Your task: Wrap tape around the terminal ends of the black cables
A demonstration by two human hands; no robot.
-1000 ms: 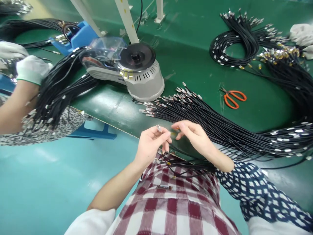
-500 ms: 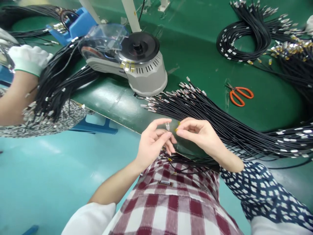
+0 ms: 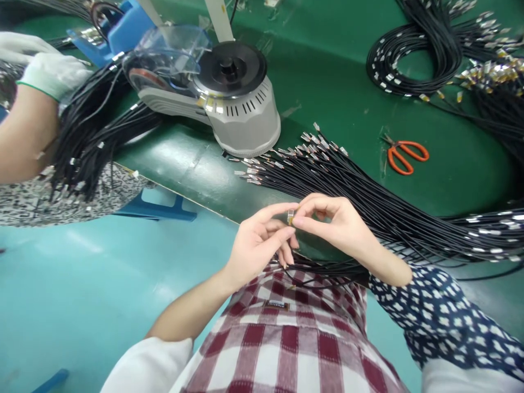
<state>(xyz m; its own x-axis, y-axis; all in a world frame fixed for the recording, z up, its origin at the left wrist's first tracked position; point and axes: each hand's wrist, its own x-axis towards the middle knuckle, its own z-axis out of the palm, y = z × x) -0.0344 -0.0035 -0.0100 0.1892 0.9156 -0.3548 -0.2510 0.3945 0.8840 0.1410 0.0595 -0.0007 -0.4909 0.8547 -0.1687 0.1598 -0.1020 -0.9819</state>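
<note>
Close in front of my body, my left hand [image 3: 257, 243] steadies a small metallic cable connector [image 3: 290, 214] between thumb and index finger. My right hand [image 3: 338, 222] meets it from the other side, its thumb and index finger pinched on a small piece of yellow tape [image 3: 290, 222] at the connector. Fingers hide most of the tape. Behind both hands, a bundle of black cables [image 3: 360, 191] lies on the green table [image 3: 327, 98], with bare silvery connectors fanned out at its left end. More black cables [image 3: 323, 268] run along the table edge below my hands.
A grey tape dispenser [image 3: 245, 123] with a black disc stands behind the cable ends. Orange-handled cutters [image 3: 403, 155] lie to the right. A coiled cable bundle [image 3: 376, 68] sits at the back right. At left, a co-worker's gloved hand [image 3: 57, 73] rests by another cable bundle [image 3: 94, 125].
My right hand's fingertips and the yellow tape have closed the gap to the connector, which has shifted slightly right. The view has tilted a little; the co-worker's gloved hand has moved.
</note>
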